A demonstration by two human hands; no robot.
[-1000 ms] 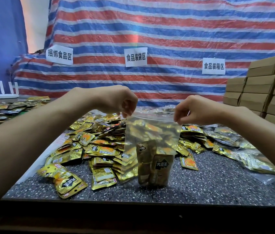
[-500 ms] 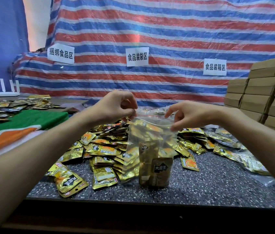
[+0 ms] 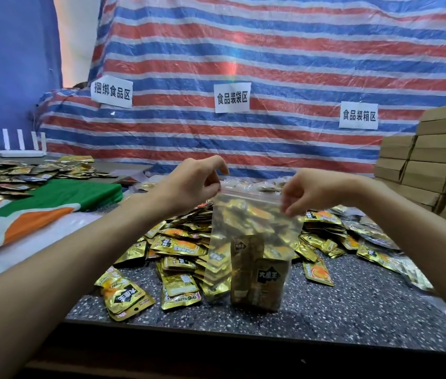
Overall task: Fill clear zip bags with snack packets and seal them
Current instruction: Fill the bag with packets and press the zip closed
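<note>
I see both hands raised above the counter (image 3: 367, 305), holding one clear zip bag (image 3: 254, 222) between them. The left hand (image 3: 197, 181) pinches the top left corner of the bag at the red zip strip (image 3: 249, 191), thumb and fingertips pressed together on the plastic. The right hand (image 3: 312, 192) pinches the top right side a little lower, with its fingers (image 3: 290, 212) curled down over the edge. The bag hangs upright and its bottom seems to touch the counter near the front edge, though I cannot be sure of the contact. From this angle I cannot tell if the zip is closed along its whole length.

Inside the bag, a few gold packets (image 3: 268, 280) stand at the bottom, one with a dark label turned to me. Behind and to the left of the bag lies a wide pile of loose packets (image 3: 181, 250), and more of them spread to the right.

At the far left a green, orange and white cloth (image 3: 38, 206) covers another surface, with a white router (image 3: 19, 149) behind it. A red, white and blue striped tarp (image 3: 271, 50) hangs at the back and carries three paper signs (image 3: 232, 97). Brown cardboard boxes (image 3: 435, 165) are stacked at the right.
</note>
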